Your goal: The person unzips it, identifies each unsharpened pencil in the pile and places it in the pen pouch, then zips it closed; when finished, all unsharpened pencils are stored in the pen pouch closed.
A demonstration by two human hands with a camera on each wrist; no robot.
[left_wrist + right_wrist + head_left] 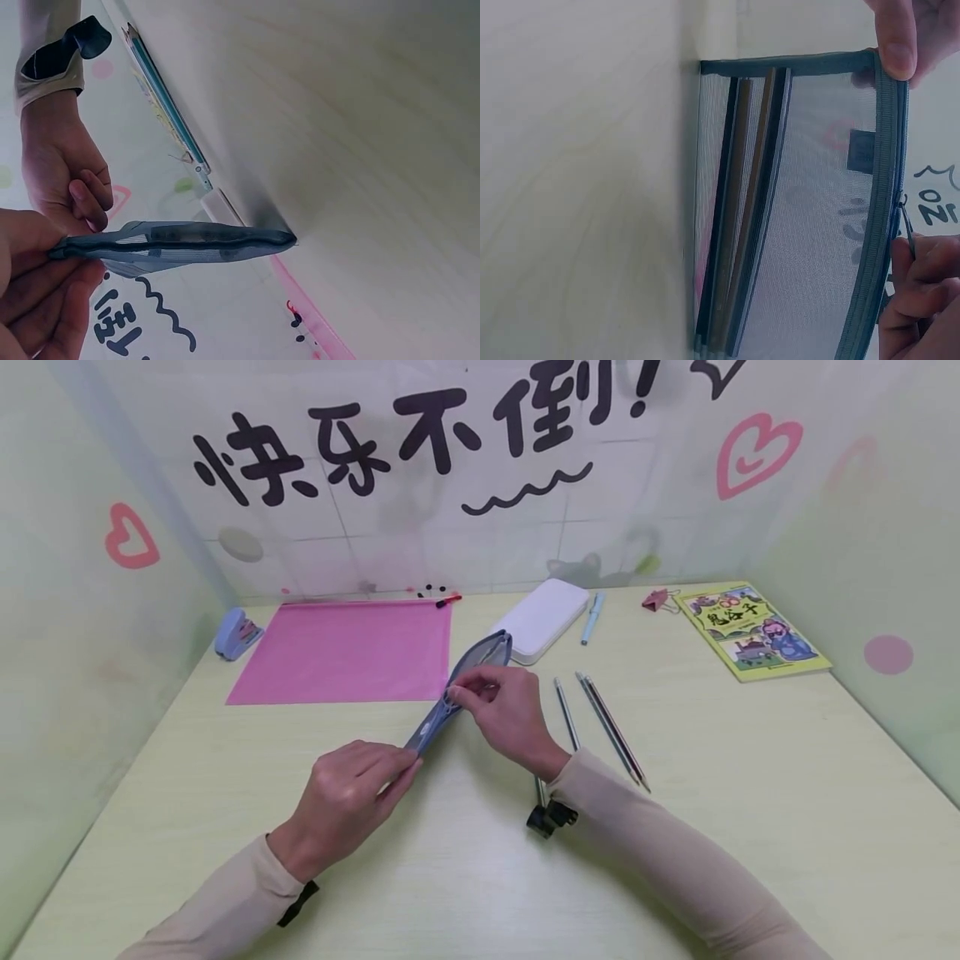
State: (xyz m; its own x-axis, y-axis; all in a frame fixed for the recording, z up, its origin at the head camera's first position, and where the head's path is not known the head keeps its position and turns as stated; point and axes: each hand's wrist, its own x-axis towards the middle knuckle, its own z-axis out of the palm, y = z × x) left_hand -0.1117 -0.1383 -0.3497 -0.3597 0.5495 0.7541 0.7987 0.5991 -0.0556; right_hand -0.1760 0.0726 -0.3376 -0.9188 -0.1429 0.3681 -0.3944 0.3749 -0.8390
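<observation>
Already some pencils sit inside the mesh pencil pouch (461,689), and its top is partly open. At centre frame, the left hand (347,797) pinches its near end and the right hand (504,710) pinches the zipper; three pencils (600,727) lie outside to the right.

- The mesh pouch (457,693) stands on edge mid-table (750,827), pencils inside it in the right wrist view.
- Left hand (345,797) holds its near end; right hand (506,710) is at its top edge, further along.
- Behind the pouch on the left lies the flat folder (345,652), a stapler (236,633) at its left.
- The case (543,618) sits just behind the pouch's far end, a pen (592,617) to its right.
- Loose pencils (607,727) lie right of the right hand.
- The book (753,631) is at far right, a clip (658,600) beside it.
</observation>
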